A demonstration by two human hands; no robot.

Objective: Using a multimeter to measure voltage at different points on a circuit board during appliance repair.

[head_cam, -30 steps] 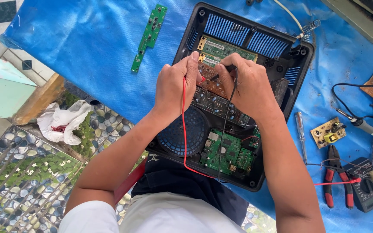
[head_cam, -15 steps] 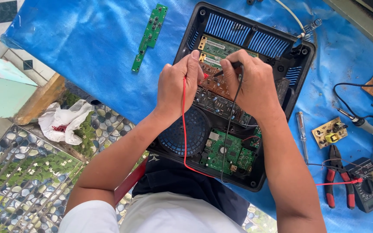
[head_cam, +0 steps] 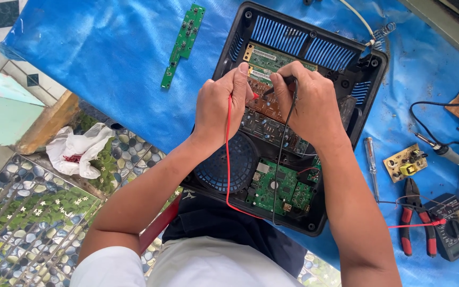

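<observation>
An opened black appliance casing (head_cam: pixel 346 69) lies on a blue sheet, showing blue vent grilles, a round blue fan (head_cam: pixel 240 165) and green circuit boards (head_cam: pixel 280 191). My left hand (head_cam: pixel 221 106) pinches a red test probe with its red lead (head_cam: pixel 227 159) trailing toward me. My right hand (head_cam: pixel 309 101) pinches a black test probe, its black lead (head_cam: pixel 282 154) hanging down. Both probe tips rest on a brown circuit board (head_cam: pixel 264 109) in the casing's middle. The hands sit side by side, almost touching.
A long green circuit strip (head_cam: pixel 183 45) lies left of the casing. At the right are a screwdriver (head_cam: pixel 371 165), red-handled pliers (head_cam: pixel 415 218), a small dark multimeter (head_cam: pixel 455 228), a small yellow board (head_cam: pixel 405 162) and a soldering iron (head_cam: pixel 444 151). A white rag (head_cam: pixel 75 149) lies off the sheet.
Both hands shifted very slightly over the brown board; the probes stay in the same grip.
</observation>
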